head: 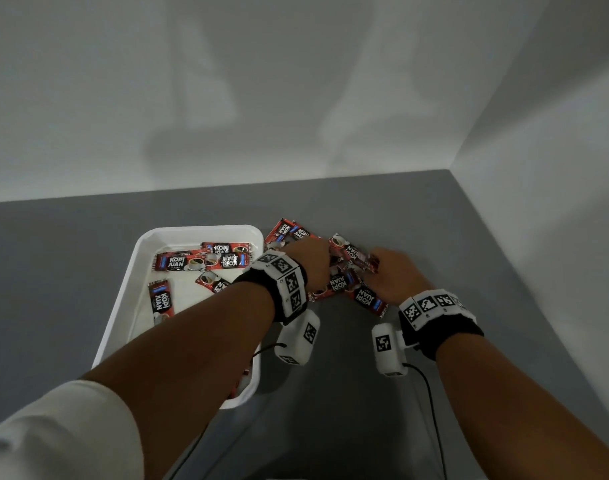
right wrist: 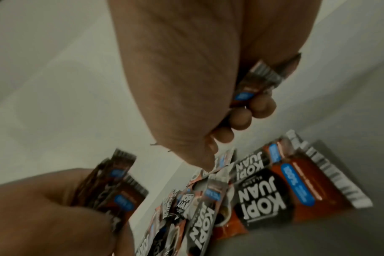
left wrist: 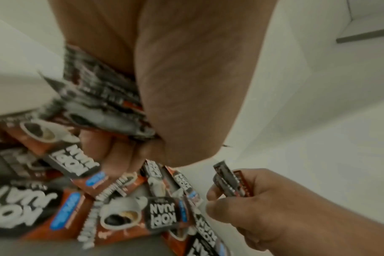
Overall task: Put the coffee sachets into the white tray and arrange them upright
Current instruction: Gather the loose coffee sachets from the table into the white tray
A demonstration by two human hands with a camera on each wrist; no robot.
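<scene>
My left hand (head: 310, 259) gripped a bunch of coffee sachets (left wrist: 103, 97), my right hand (head: 395, 275) pinched a few more (right wrist: 258, 81), loose sachets (head: 367, 296) lay on the table between them, others lay flat in the white tray (head: 199, 233) beside my left wrist.

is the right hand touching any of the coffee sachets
Touching. The right wrist view shows the right hand with fingers curled round a sachet.

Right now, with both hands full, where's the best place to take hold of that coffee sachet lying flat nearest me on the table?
Pinch the sachet by its near crimped end, coming from above on your side. It lies flat on the grey table, partly tucked under the pile, so only that end is free. The left hand and right hand already grip other sachets.
</scene>
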